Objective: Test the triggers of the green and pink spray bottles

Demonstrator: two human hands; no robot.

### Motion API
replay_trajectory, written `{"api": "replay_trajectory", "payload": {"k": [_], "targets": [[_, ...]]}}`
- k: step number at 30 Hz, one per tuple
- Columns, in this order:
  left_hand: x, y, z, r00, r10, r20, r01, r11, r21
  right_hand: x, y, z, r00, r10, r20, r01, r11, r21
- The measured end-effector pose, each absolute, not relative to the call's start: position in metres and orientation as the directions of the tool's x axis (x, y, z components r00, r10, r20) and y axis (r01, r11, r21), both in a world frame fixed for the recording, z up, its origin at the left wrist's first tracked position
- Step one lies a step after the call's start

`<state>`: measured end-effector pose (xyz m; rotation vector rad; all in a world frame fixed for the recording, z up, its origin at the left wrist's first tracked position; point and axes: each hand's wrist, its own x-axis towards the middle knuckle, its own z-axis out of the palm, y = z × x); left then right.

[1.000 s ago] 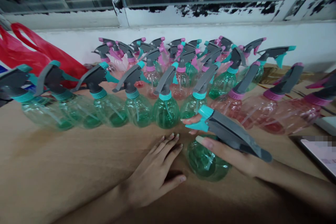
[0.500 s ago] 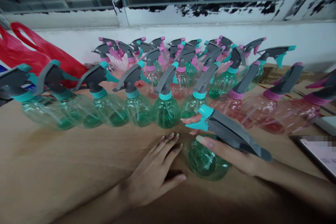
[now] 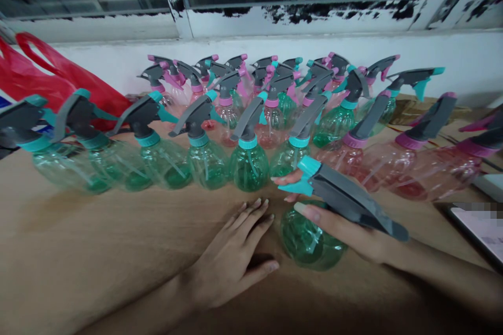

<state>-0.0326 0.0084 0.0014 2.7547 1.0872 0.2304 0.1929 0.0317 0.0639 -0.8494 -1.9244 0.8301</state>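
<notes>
My right hand (image 3: 334, 225) is wrapped round the neck of a green spray bottle (image 3: 304, 241), just under its grey and teal trigger head. The bottle stands on the wooden table (image 3: 118, 261), its nozzle pointing left. Part of the neck and some of my fingers are hidden behind the head. My left hand (image 3: 239, 251) lies flat on the table to the left of that bottle, fingers stretched out and holding nothing. Beyond it, the closest bottle is another green spray bottle (image 3: 249, 167) in the front row.
A front row of green bottles (image 3: 165, 165) and pink bottles (image 3: 387, 162) crosses the table, with several more spray bottles (image 3: 271, 110) behind. A red plastic bag (image 3: 78, 84) sits at the left. At the right edge lies a phone (image 3: 477, 230). A white wall and window back the table.
</notes>
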Motion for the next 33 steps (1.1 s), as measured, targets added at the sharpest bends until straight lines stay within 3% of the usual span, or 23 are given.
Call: {"api": "replay_trajectory", "payload": {"k": [9,17,24,33], "targets": [[-0.031,0.008,0.004,0.715,0.696,0.064,0.669,-0.708,0.228,0.192,0.032,0.066,-0.404,0.794,0.454,0.250,0.573,-0.781],[-0.031,0.008,0.005,0.715,0.696,0.071,0.668,-0.709,0.226,0.193,0.031,0.070,-0.402,0.836,0.375,0.349,0.518,-0.781],[-0.030,0.008,0.003,0.706,0.704,0.076,0.677,-0.702,0.221,0.191,0.032,0.067,-0.414,0.825,0.386,0.197,0.495,-0.846],[-0.028,0.006,0.011,0.607,0.790,0.092,0.674,-0.572,0.466,0.182,0.028,0.066,-0.372,0.854,0.363,0.148,0.441,-0.886]]}}
